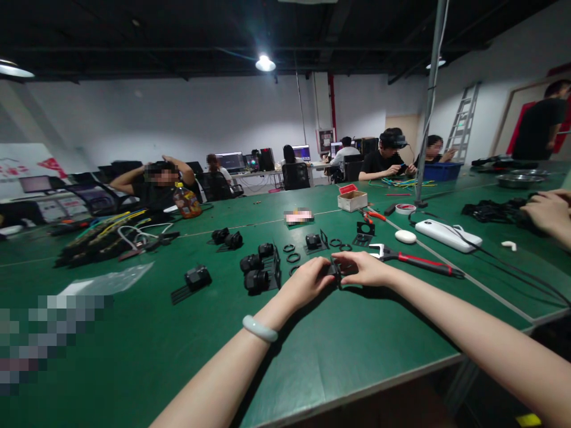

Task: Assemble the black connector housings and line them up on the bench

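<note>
Near the table's front edge, my left hand (308, 278) and my right hand (364, 268) face each other, fingers closed on a small black bracket-like part (334, 272). Fingers cover much of that part. Black rings (293, 257) lie just beyond my left hand. Past my fingertips are a black bracket with a round hole (364, 233) and another bracket carrying a black cylinder (314, 241). Left of my hands, several black lens-like units on plates (256, 280) stand grouped. A red-and-black handled tool (423, 263) lies beyond my right wrist.
A single black unit (197, 277) and a clear plastic bag (111, 280) lie leftward. Rightward are a white power bank (448, 235) with a cable, a white oval case (405, 236) and a tape roll (405, 209). A metal pole (427, 119) rises from the table. A co-worker's hand (548, 214) is at right.
</note>
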### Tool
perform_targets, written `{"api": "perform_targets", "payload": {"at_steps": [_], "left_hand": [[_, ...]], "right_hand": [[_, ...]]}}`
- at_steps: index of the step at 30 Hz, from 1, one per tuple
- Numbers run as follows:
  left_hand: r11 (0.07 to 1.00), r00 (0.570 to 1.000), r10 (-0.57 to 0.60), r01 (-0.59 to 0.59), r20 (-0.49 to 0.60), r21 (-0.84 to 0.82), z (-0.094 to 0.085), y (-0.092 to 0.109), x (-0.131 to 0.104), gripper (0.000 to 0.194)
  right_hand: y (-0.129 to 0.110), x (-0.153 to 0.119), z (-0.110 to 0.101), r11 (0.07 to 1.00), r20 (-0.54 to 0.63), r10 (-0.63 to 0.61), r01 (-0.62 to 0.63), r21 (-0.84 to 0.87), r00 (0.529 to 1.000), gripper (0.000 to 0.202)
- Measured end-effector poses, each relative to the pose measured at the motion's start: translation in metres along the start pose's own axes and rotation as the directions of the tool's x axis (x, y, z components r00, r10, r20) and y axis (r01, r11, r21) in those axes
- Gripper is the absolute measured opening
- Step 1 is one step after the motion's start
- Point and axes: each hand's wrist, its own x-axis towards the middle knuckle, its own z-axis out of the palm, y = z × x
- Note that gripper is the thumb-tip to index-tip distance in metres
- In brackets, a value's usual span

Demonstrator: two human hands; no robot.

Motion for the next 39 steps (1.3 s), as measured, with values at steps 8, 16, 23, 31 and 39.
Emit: {"api": "perform_targets", "payload": {"at_steps": [8, 16, 23, 31, 39], "left_hand": [[0.998, 0.999, -0.05, 0.049, -0.022, -0.039, 0.0, 0.003, 0.001, 0.023], [0.982, 0.99, -0.144, 0.143, 0.003, -0.119, 0.002, 0.004, 0.001, 0.028], [0.976, 0.982, -0.185, 0.179, -0.039, -0.127, 0.011, 0.006, 0.005, 0.068], [0.971, 0.971, -0.237, 0.235, 0.04, 0.033, 0.015, 0.008, 0.007, 0.052], [0.962, 0.964, -0.262, 0.258, 0.047, 0.089, 0.019, 0.0, 0.007, 0.041]], "right_hand": [[-0.01, -0.002, 0.0, 0.989, -0.048, -0.016, 0.008, -0.148, 0.999, 0.03], [-0.014, -0.002, -0.001, 0.972, -0.045, -0.044, 0.033, -0.232, 0.998, 0.025], [-0.017, -0.002, 0.001, 0.961, -0.058, -0.072, 0.053, -0.271, 0.996, 0.023], [-0.021, -0.001, 0.012, 0.943, -0.042, -0.124, 0.105, -0.316, 0.991, 0.024], [-0.023, -0.002, 0.004, 0.892, 0.022, -0.201, 0.192, -0.409, 0.979, 0.028]]}}
